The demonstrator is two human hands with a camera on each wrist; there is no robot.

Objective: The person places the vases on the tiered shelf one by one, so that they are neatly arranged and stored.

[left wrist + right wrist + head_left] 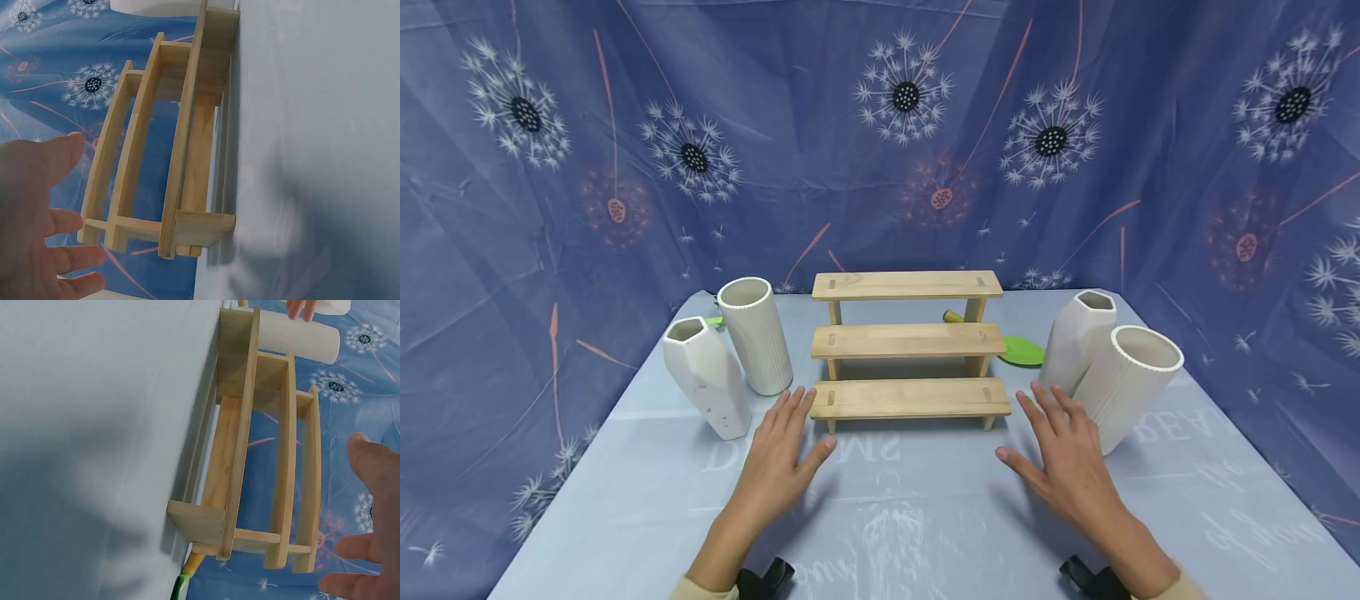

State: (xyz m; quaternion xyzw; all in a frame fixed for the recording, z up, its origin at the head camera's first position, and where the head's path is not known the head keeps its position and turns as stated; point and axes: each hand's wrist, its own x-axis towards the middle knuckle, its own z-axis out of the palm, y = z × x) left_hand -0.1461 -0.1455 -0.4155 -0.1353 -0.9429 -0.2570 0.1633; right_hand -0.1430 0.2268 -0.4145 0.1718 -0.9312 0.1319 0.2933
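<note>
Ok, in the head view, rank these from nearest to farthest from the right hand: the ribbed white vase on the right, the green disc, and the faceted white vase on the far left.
From the right hand:
1. Ribbed white vase, just right of the fingers.
2. Green disc, behind the wooden step shelf's right end.
3. Faceted white vase, far left, beyond the left hand.

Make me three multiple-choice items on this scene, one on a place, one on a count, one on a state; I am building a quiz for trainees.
1. Where does the green disc lie?
A. on the top step
B. on the table, right of the wooden stepped shelf
C. inside a vase

2. How many white vases stand on the table?
A. two
B. three
C. four

3. How are the left hand and right hand?
A. open, holding nothing
B. both gripping vases
C. clenched in fists

Answers: 1 B, it lies beside the shelf's right leg. 2 C, two each side. 3 A, fingers spread over the table.
</note>
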